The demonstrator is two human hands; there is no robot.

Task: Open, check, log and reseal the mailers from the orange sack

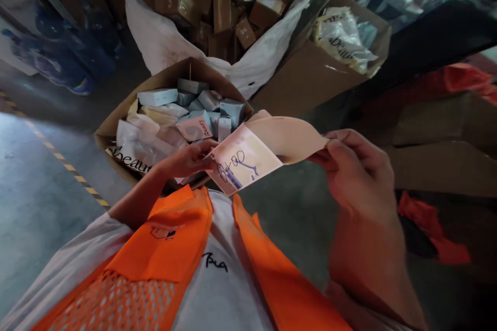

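Observation:
My left hand (190, 160) is closed on the left corner of a printed card (248, 163), which bears dark handwriting and a purple-blue picture. A plain pinkish sheet of paper (289, 137) curves out from behind the card. Its right end is pinched between the thumb and fingers of my right hand (355, 165). Whether card and sheet are one folded piece I cannot tell. Just beyond my left hand stands an open cardboard box (104, 134) holding several small pale-blue boxes (157, 96), clear plastic bags and a pink printed card (194, 128).
Behind the box, a large white sack (145, 36) is full of brown cartons (223, 10). A tall cardboard box (295, 77) with plastic packaging stands to its right. Blue water bottles (70, 57) line the left; yellow-black tape (73, 170) marks the floor. More cartons (442, 168) stand at right.

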